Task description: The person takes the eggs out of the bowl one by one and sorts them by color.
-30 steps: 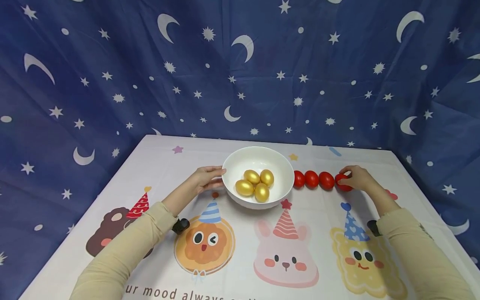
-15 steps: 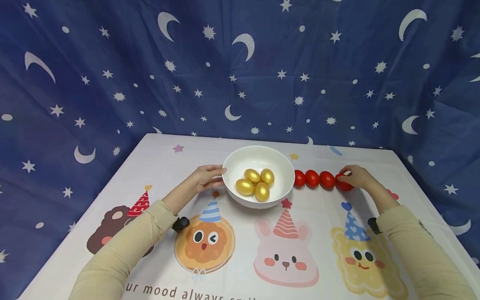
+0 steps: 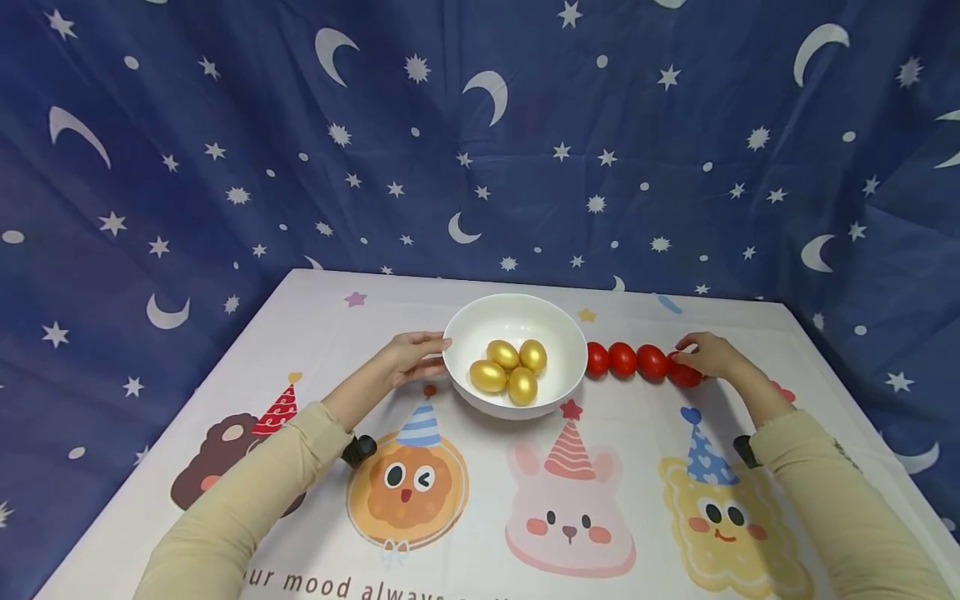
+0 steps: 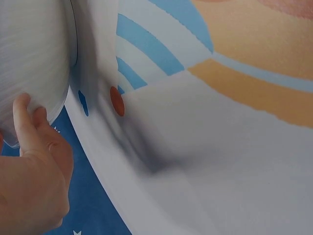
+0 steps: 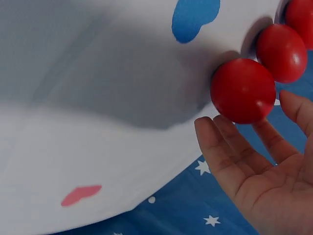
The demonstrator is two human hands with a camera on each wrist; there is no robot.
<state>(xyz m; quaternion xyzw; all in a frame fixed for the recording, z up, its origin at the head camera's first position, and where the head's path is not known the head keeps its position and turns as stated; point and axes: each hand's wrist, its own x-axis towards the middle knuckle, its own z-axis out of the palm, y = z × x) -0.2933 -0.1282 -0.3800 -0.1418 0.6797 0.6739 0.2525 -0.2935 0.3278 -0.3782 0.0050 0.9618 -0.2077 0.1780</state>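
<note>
In the head view my left hand (image 3: 411, 358) holds the left side of a white bowl (image 3: 555, 383), one finger lying at the rim. The left wrist view shows fingertips (image 4: 23, 105) on the bowl's outer wall (image 4: 36, 58). Several golden eggs (image 3: 489, 377) lie together in the bowl. Just right of it, several red eggs (image 3: 622, 360) form a row. My right hand (image 3: 711, 354) is at the row's right end, around the last red egg (image 5: 243, 91). In the right wrist view its fingers are spread and loosely extended beside that egg, with the thumb apart.
A white tablecloth (image 3: 480, 533) printed with cartoon figures covers the table. A dark blue star-and-moon curtain (image 3: 480, 150) hangs behind its back edge. Dark wrist cameras (image 3: 360, 450) sit at both wrists, close above the cloth.
My right fingers have loosened and drawn slightly back, so more of the last red egg shows. The left hand and the bowl stay in place.
</note>
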